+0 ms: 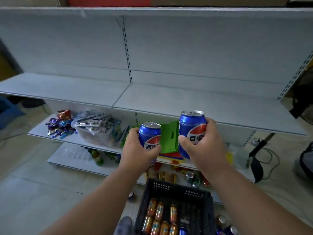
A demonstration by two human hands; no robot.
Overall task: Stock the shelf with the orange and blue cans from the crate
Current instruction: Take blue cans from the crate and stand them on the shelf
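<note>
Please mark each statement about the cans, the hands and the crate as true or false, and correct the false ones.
1. Each hand grips one blue can. True: left hand holds the left blue can, right hand holds the right blue can.
2. The dark crate holds only blue cans. False: mostly orange cans.
3. Both held cans are upright. True.
4. The wide grey shelf already carries orange cans. False: no cans stand on it.
</note>
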